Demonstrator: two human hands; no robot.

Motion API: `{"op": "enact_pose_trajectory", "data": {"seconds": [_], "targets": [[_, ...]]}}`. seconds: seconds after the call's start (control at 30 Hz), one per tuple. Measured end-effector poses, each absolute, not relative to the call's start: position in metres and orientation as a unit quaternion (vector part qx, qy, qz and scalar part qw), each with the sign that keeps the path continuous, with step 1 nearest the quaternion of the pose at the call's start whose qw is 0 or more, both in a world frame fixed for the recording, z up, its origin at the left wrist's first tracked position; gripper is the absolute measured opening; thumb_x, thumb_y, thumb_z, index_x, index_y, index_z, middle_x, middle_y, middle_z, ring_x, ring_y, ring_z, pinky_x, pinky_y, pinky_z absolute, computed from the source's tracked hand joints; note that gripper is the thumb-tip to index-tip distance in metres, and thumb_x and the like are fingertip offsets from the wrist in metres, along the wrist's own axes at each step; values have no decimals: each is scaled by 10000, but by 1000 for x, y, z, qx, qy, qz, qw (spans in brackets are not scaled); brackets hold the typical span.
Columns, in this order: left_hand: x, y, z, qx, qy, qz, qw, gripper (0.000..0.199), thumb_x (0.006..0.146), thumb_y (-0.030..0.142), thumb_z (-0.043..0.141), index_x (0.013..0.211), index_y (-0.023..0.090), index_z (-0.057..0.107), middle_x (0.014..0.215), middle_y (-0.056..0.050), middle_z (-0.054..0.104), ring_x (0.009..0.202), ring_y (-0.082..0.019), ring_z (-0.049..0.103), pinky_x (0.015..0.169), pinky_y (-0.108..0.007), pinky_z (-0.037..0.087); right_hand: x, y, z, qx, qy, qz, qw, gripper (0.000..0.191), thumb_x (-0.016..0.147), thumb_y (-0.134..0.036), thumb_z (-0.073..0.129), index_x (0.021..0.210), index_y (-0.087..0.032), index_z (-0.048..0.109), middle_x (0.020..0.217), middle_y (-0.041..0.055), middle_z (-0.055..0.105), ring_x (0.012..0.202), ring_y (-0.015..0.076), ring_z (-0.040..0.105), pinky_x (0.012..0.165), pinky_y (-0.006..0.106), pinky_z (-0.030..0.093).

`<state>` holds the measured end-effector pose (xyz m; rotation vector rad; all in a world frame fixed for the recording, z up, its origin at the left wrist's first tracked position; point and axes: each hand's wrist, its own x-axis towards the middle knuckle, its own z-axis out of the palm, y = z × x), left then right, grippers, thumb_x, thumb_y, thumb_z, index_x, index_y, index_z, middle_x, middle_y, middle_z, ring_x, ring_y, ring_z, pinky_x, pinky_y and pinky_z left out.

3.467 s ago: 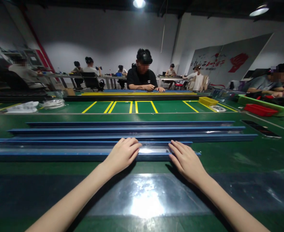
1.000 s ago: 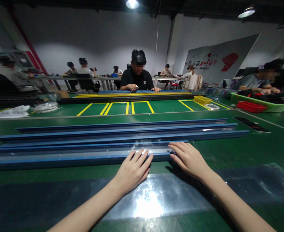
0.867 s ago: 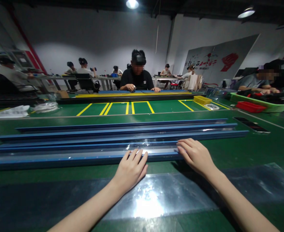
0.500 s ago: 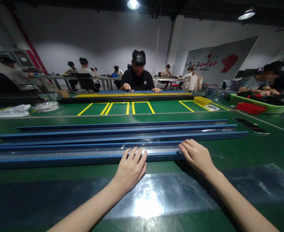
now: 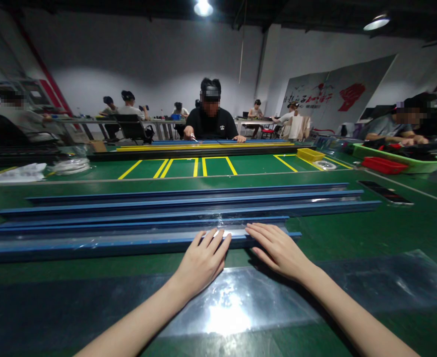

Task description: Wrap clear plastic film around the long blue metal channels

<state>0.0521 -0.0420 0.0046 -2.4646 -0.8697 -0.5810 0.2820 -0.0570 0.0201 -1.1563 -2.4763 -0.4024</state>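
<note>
Long blue channel strips lie crosswise on the green table [image 5: 337, 233]. On the nearest blue strip [image 5: 110, 244], my left hand [image 5: 203, 260] rests with its fingers spread over the front edge. To its right, my right hand [image 5: 280, 250] lies on the same strip, fingers stretched out, near the strip's right end. Clear film shines inside the channel under the fingertips. Two more blue strips [image 5: 166, 210] lie behind. A wide clear plastic sheet [image 5: 270, 297] is spread in front, beneath both forearms.
At the right are a phone [image 5: 385, 192], a red tray [image 5: 384, 165], a green bin [image 5: 422, 166] and a yellow tray [image 5: 310, 154]. Across the table a person [image 5: 211, 119] handles yellow and blue strips [image 5: 203, 146]. Coiled material [image 5: 71, 166] lies at the far left.
My right hand has moved left along the nearest strip, uncovering its right end, and its fingers are straighter. My left hand has stayed nearly in place.
</note>
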Motion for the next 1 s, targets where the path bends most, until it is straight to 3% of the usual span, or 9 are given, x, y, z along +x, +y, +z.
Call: {"op": "enact_pose_trajectory", "data": {"seconds": [0.23, 0.4, 0.77, 1.0], "targets": [[52, -43, 6, -872, -364, -224, 237, 324, 798, 214, 449, 1109, 155, 518, 1060, -87, 585, 985, -228, 509, 843, -366, 369, 310, -50, 30, -515, -798, -201, 240, 301, 883, -269, 333, 945, -150, 603, 922, 86, 645, 857, 188, 545, 725, 310, 382], [53, -42, 5, -847, -403, -247, 242, 273, 792, 204, 450, 1040, 158, 556, 1020, -92, 589, 951, -238, 511, 837, -379, 369, 319, -47, 28, -562, -763, -226, 227, 342, 895, -276, 311, 792, -161, 616, 754, 58, 634, 724, 159, 531, 666, 271, 350], [51, -41, 5, -874, -355, -244, 225, 337, 793, 229, 460, 1121, 172, 512, 1131, -88, 563, 1061, -234, 475, 898, -384, 331, 283, -57, 20, -472, -833, -165, 238, 293, 879, -268, 344, 952, -140, 597, 943, 91, 631, 863, 188, 536, 735, 306, 387], [50, -40, 2, -881, -358, -225, 214, 351, 809, 226, 435, 1149, 162, 494, 1143, -87, 561, 1059, -230, 480, 904, -386, 329, 291, -56, 27, -464, -829, -196, 244, 279, 866, -263, 372, 991, -143, 591, 992, 93, 633, 910, 199, 540, 783, 326, 390]]}}
